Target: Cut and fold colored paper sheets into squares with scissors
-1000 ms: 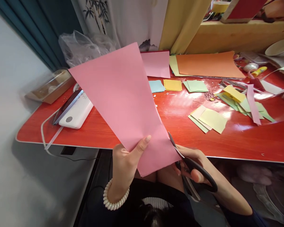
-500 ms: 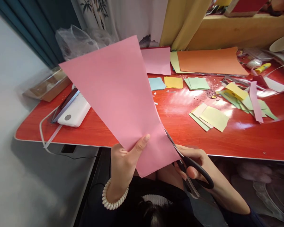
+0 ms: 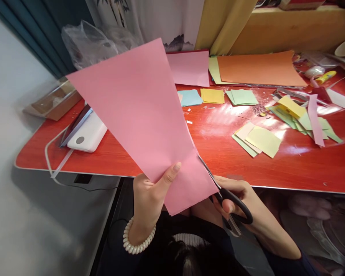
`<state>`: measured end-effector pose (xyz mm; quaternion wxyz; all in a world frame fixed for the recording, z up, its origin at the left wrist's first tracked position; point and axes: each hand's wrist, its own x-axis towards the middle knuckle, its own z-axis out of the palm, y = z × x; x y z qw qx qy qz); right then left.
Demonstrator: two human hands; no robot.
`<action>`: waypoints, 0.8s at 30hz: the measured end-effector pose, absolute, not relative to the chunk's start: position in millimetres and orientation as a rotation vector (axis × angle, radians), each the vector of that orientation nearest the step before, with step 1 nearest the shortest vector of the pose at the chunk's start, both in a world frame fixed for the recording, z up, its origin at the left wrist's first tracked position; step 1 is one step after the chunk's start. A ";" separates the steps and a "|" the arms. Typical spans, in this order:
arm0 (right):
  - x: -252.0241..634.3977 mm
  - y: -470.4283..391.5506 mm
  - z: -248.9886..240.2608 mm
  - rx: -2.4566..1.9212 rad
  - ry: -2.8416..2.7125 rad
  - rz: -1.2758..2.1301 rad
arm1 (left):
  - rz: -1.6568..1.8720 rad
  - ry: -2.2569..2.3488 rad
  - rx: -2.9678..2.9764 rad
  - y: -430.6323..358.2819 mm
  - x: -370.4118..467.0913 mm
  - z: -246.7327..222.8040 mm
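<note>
A large pink sheet of paper (image 3: pixel 140 111) is pinched near its lower end by my left hand (image 3: pixel 152 195), thumb on top and fingers hidden beneath. My right hand (image 3: pixel 238 195) grips black-handled scissors (image 3: pixel 232 201) at the sheet's lower right edge. The blades lie along that edge, one over the paper's side, and look nearly closed. A thin strip hangs down below the scissors.
On the red table (image 3: pixel 299 172) lie cream and green squares (image 3: pixel 263 140), a pile of green and yellow scraps (image 3: pixel 293 109), small stacks, and orange paper (image 3: pixel 258 69). A white device (image 3: pixel 87 132) sits at the left.
The scissor handles have come closer together in my right hand, and the blades have closed further. My left hand holds the pink sheet nearly as before. The view has shifted slightly.
</note>
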<state>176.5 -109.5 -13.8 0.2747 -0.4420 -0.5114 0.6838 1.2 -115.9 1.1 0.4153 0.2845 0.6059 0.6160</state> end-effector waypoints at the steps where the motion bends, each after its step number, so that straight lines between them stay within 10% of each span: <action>1: 176.0 -109.8 -13.4 -1.176 -1.372 1.842 | 1.547 1.514 0.706 -115.8 1.3 0.2; 24: 174.8 -113.9 -8.0 -1.112 -1.342 1.892 | 1.609 1.604 0.741 -118.8 1.5 -7.6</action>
